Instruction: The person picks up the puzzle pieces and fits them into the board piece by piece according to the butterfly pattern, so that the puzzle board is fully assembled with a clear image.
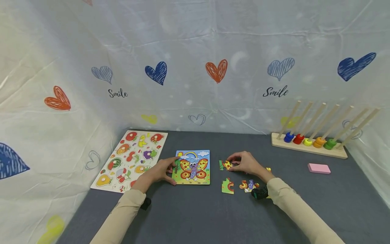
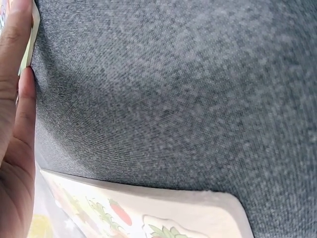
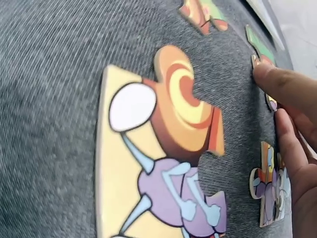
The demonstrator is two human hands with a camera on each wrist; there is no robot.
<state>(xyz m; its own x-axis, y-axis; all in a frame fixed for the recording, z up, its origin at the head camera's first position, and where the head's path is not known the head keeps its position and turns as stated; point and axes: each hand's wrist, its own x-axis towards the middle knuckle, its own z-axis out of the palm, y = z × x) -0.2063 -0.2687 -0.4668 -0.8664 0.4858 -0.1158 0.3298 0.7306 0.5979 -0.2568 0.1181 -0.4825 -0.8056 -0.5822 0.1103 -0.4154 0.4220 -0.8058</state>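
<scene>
So the whole back and sides are a whitish cloth [image 1: 182, 40], slightly wrinkly, covered in printed hearts [image 1: 156, 73] in red, blue and yellow. Under that there's a dark gray tabletop [image 1: 182, 217] taking up most of the lower half of the frame.

Biggest thing on it is the fruit board [image 1: 127, 162], lying at a slant left of center. Then there's a wooden peg rack [image 1: 304, 147] over at the right, seven pegs, with blue, red, yellow, orange and green rings sitting low on it.

The butterfly board [image 1: 193, 166] lies flat right around the middle of the frame. The left hand [image 1: 159, 170] is on its left edge, thumb and fingers spread apart and touching it. The right hand [image 1: 247, 163], right of center, is pinching a yellow-orange puzzle piece [image 1: 228, 165] between thumb and fingers. There's a bit of green right next to it, can't tell if that's the same piece lol.

Pink block [image 1: 319, 168] sits below the rack. Smallest stuff: a green-and-red piece [image 1: 226, 186] and a purple-and-orange piece [image 1: 251, 185], side by side but apart, both lower than the right hand, the purple one near the right wrist.
</scene>
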